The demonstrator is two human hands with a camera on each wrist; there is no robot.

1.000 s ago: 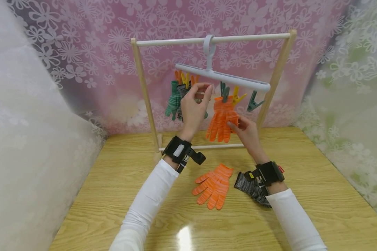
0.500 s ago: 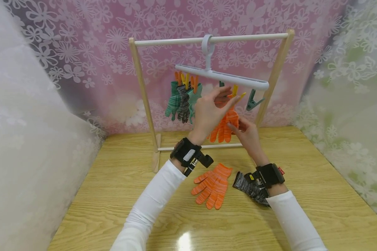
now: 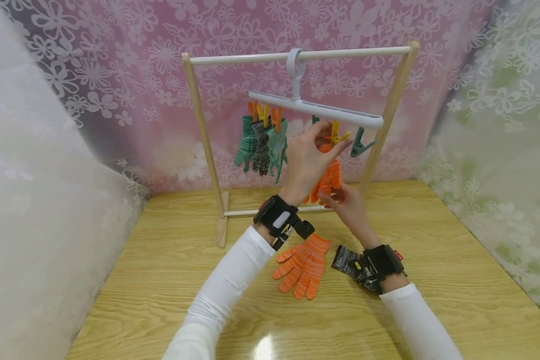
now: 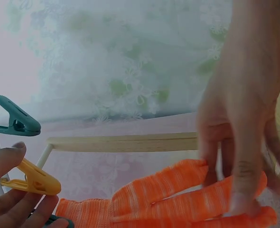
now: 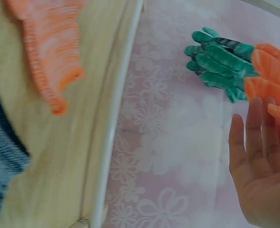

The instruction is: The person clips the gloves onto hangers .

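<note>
My left hand (image 3: pixel 308 162) pinches a yellow clothespin (image 4: pixel 33 180) between thumb and fingers, under the hanger's right half. Its tip is beside the cuff of an orange knit glove (image 4: pixel 144 202); whether it bites the cuff cannot be made out. A dark green clothespin (image 4: pixel 59 221) is at that cuff, partly hidden by my left fingers. Below, my right hand (image 3: pixel 348 207) is at the hanging glove's fingertips, blurred in the left wrist view, its fingers fairly straight in the right wrist view. Another green clothespin (image 3: pixel 361 144) hangs unused at the right.
A pale grey hanger (image 3: pixel 297 103) tilts down rightward on the rack's rod (image 3: pixel 360 52). At its left hang a striped green glove (image 3: pixel 246 145), a dark grey glove (image 3: pixel 261 152) and a light green glove (image 3: pixel 276 147). An orange glove (image 3: pixel 303 270) and a dark grey glove (image 3: pixel 346 260) lie on the table.
My left hand has moved right from beside the light green glove to the yellow clothespin and now pinches it. My right hand has slid from the hanging glove's side down to its fingertips.
</note>
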